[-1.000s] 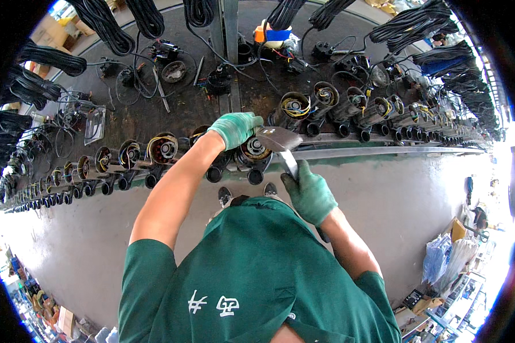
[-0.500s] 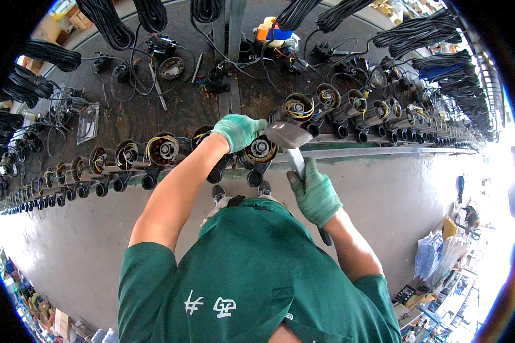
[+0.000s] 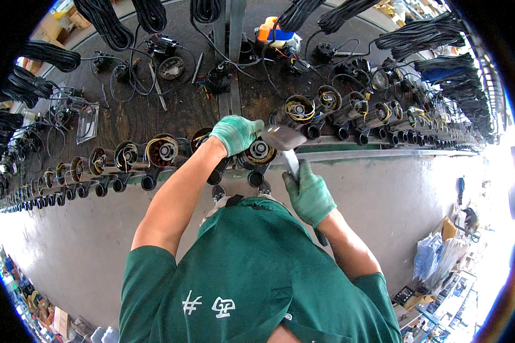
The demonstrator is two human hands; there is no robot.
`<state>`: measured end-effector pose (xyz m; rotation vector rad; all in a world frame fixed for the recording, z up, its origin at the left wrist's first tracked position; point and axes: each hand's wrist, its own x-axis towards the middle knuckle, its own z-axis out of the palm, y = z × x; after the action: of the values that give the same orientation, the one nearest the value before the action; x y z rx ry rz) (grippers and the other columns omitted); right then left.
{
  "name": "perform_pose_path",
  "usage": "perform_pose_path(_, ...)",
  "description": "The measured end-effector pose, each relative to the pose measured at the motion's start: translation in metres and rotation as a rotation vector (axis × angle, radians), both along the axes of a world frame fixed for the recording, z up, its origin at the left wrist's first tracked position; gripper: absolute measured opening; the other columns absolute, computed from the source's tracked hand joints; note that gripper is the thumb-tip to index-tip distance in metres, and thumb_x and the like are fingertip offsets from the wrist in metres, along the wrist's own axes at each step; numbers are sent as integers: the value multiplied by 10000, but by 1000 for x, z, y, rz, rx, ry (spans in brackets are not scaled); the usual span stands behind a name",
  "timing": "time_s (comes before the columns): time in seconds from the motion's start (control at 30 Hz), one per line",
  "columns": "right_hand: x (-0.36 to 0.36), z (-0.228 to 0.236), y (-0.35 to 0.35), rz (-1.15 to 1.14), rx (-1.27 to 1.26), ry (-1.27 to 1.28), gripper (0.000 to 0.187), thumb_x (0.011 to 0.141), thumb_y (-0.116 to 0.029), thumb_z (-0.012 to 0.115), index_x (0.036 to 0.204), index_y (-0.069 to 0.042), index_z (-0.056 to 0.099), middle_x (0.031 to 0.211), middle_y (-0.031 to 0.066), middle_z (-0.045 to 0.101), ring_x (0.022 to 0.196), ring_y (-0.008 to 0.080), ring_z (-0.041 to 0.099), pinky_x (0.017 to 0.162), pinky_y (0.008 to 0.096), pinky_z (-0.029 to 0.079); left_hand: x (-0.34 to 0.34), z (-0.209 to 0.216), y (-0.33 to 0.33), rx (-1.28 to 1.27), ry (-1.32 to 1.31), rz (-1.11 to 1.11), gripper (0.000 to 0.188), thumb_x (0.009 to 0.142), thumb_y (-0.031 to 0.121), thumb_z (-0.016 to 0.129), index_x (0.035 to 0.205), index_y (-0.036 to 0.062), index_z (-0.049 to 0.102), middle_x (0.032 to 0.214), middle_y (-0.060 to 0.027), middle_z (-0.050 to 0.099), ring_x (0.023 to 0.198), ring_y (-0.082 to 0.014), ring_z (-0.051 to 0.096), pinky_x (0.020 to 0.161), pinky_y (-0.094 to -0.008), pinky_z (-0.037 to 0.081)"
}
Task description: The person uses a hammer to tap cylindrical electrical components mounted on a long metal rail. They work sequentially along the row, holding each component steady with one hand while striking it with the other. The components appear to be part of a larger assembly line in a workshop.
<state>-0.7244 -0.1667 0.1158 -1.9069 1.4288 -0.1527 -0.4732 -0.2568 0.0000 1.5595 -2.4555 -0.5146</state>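
Note:
My right hand (image 3: pixel 310 197), in a green glove, is wrapped round the handle of a hammer (image 3: pixel 284 138). The hammer's grey metal head is over the right rim of a motor housing (image 3: pixel 260 152), close to my left fingertips. That housing is an open-ended cylinder with windings and a round centre inside. My left hand (image 3: pixel 235 135), gloved in green too, is closed in a pinch above the housing's upper left edge. Whatever its fingers hold is hidden. Beside it, another housing (image 3: pixel 199 137) is partly covered by my left wrist.
Similar housings (image 3: pixel 162 150) line the bench's front edge on both sides. Black cable bundles (image 3: pixel 104 24) hang along the far side. On the dark bench top (image 3: pixel 126 117) lie wired parts, a round metal cover (image 3: pixel 171 68) and a clear plastic box (image 3: pixel 88 122).
The hammer and my right hand have shifted slightly left, bringing the hammer head closer to my left fingertips. My left hand stays nearly in place, still closed.

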Motion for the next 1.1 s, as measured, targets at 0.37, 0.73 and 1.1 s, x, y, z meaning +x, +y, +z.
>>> perform_pose_path(0.37, -2, 22, -5, -30, 32, -79, 428, 1025, -294, 593, 1233, 49, 442, 920, 333, 694, 923, 551, 661, 751, 605, 507, -3, 1, -1, 33, 0, 10, 216, 956, 215, 589, 1114, 100, 681, 849, -203, 718, 818, -427, 702, 703, -532, 536)
perform_pose_path(0.73, -5, -4, -21, 25, 67, 63, 391, 1034, -302, 586, 1204, 35, 481, 921, 355, 672, 929, 564, 641, 743, 590, 486, -2, 12, -5, 21, 2, -17, 179, 964, 220, 586, 1071, 108, 676, 863, -198, 725, 819, -428, 701, 701, -534, 536)
perform_pose_path(1.1, -8, -56, -20, 36, 134, 208, 406, 1023, -295, 589, 1257, 15, 472, 974, 366, 674, 976, 550, 647, 779, 589, 501, -3, 12, -5, 32, 53, 0, 221, 993, 328, 596, 1039, 127, 676, 829, -203, 709, 799, -438, 688, 675, -542, 528)
